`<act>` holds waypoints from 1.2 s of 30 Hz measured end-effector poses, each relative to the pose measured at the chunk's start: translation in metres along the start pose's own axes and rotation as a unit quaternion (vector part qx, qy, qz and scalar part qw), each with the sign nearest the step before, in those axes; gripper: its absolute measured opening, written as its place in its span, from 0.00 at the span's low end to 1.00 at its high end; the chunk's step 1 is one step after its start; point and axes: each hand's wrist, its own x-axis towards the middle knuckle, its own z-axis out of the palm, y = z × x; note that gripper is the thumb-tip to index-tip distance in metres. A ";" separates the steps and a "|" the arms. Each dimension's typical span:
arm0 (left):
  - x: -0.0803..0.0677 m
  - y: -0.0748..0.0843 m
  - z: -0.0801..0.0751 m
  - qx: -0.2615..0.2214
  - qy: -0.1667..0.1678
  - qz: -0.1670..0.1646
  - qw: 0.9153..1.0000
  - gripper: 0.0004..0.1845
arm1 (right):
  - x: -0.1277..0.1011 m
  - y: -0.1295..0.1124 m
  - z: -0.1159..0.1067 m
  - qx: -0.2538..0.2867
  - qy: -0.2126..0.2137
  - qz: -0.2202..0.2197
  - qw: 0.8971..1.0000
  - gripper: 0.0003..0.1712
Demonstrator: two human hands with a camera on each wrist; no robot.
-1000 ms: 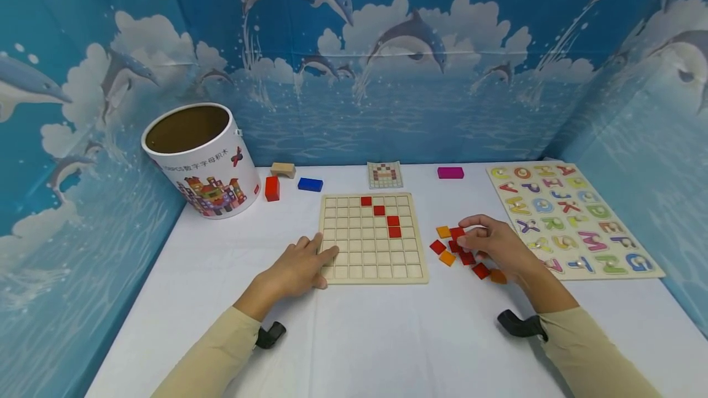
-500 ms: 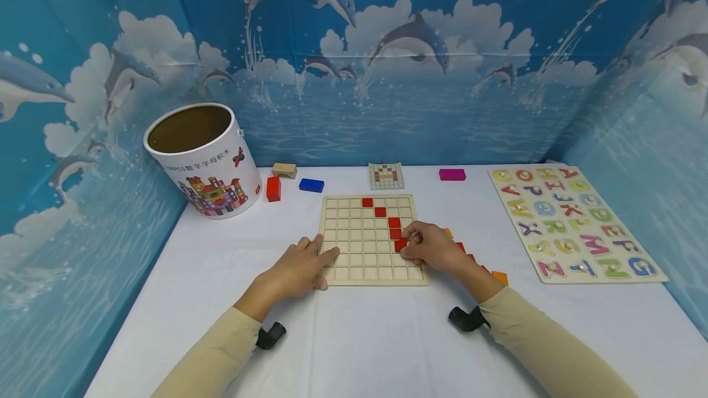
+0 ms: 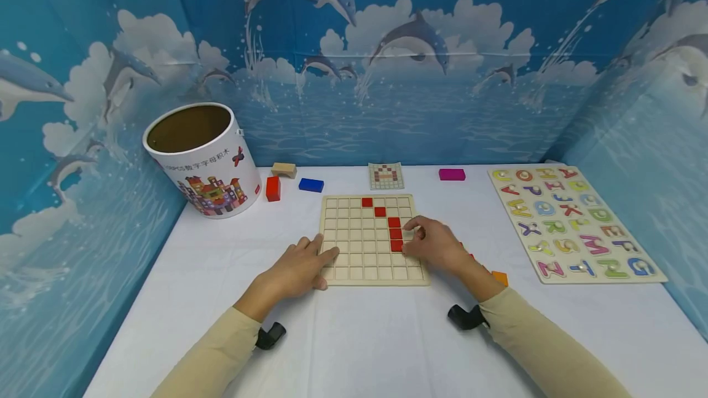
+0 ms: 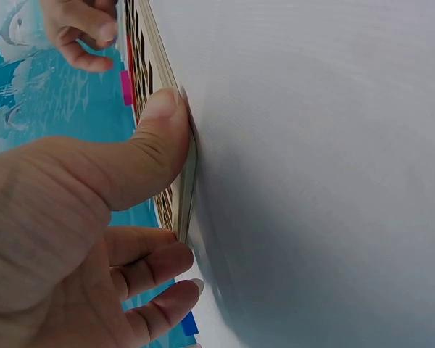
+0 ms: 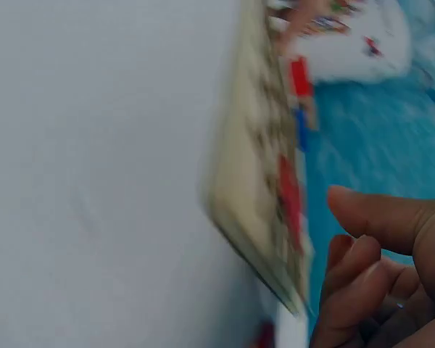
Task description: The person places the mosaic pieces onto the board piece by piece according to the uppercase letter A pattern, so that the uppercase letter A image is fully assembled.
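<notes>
A wooden grid board (image 3: 365,257) lies on the white table, with several red tiles (image 3: 393,222) stepping down its right half. The lowest red tile (image 3: 396,244) sits in a cell just below the others. My right hand (image 3: 434,244) hovers over the board's right edge, its fingertips beside that tile and its fingers loosely curled. In the right wrist view the right hand (image 5: 380,275) holds nothing beside the blurred board (image 5: 254,196). My left hand (image 3: 298,269) rests on the board's left edge. The wrist view shows the left hand (image 4: 94,217) pressing its thumb on the board's rim (image 4: 185,188).
A white bucket (image 3: 201,161) stands at back left, with a red block (image 3: 271,188), a blue block (image 3: 311,185) and a wooden block (image 3: 283,169) beside it. A pattern card (image 3: 385,175) and magenta block (image 3: 452,174) lie behind the board. An alphabet puzzle (image 3: 570,220) lies right; an orange tile (image 3: 499,277) shows behind my right wrist.
My right hand carried a red tile from the loose pile leftward to the board; the tile now sits in a cell below the other reds. The left hand stayed put.
</notes>
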 end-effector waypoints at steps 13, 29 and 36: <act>0.000 -0.003 0.002 0.009 -0.002 -0.006 1.000 0.38 | -0.026 0.063 -0.073 0.018 0.022 0.044 0.999 0.35; 0.001 0.001 0.001 0.013 -0.009 -0.007 1.000 0.39 | -0.025 0.069 -0.050 -0.091 0.022 0.044 0.995 0.23; 0.000 0.002 0.000 0.015 -0.005 -0.005 1.000 0.39 | -0.021 0.068 -0.055 -0.057 0.015 0.056 0.997 0.21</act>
